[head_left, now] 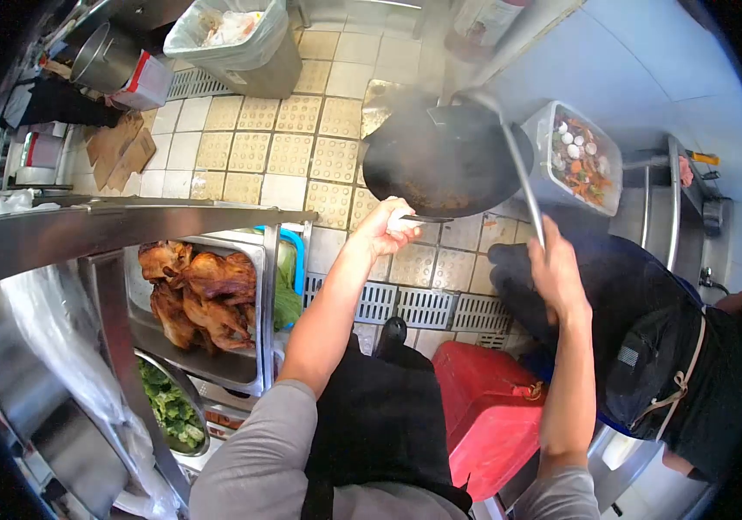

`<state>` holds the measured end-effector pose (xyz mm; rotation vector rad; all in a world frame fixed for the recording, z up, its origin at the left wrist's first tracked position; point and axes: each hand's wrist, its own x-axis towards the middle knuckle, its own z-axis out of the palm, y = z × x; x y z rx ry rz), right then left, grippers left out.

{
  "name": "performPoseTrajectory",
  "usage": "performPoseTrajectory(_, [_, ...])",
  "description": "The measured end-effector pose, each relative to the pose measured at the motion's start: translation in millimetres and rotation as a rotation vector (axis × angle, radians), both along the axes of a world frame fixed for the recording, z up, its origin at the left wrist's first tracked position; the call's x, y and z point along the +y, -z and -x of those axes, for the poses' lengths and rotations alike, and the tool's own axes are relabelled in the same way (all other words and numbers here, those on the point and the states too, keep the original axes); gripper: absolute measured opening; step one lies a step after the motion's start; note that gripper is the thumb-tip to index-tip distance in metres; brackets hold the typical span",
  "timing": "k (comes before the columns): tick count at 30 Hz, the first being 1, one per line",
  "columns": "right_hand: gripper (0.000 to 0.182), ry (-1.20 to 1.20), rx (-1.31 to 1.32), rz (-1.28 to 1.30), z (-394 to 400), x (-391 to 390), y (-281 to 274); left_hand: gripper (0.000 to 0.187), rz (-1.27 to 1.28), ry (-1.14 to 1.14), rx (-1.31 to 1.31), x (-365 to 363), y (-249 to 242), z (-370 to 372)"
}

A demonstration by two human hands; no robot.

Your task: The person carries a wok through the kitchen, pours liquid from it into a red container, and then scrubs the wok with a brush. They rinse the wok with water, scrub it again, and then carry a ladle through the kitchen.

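Observation:
My left hand (386,227) is closed around the near edge of a dark wok (492,160), with a folded white cloth (404,220) in its grip. The wok hangs over the tiled floor and leans so that its inside faces me. Brown bits of food (427,196) cling low inside it, and steam blurs the far side. My right hand (555,270) is wrapped around the shaft of a long-handled metal wok utensil (523,165). Its shaft runs up across the wok's right side and bends over the far rim, where haze hides its head.
Roast poultry (206,295) fills a metal tray at left, above a bowl of greens (170,403). A lined bin (250,65) stands ahead. Right of the wok sits a tub of food scraps (581,156). A person in dark clothes (640,329) is close on my right, behind a red container (484,416).

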<state>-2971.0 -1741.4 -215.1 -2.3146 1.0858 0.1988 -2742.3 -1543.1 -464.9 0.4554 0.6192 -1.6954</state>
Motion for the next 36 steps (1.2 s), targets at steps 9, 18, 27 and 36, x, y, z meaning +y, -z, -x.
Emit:
performPoseTrajectory(9, [0.044, -0.193, 0.043, 0.114, 22.6, 10.2, -81.0, 0.042, 0.164, -0.056, 0.246, -25.9, -18.6, 3.8])
performPoseTrajectory(18, [0.043, -0.322, 0.177, 0.351, -7.9, 13.4, -126.1, 0.044, 0.394, -0.083, 0.341, -55.7, -20.3, 45.0])
performPoseTrajectory(27, [0.035, 0.028, -0.087, -0.074, 54.2, 11.5, -91.9, 0.035, 0.005, -0.101, 0.099, -60.4, -71.6, 67.5])
performPoseTrajectory(36, [0.022, 0.487, -0.469, -0.813, 85.8, 22.2, -96.8, 0.020, -0.353, -0.119, -0.426, 19.2, -136.2, 43.8])
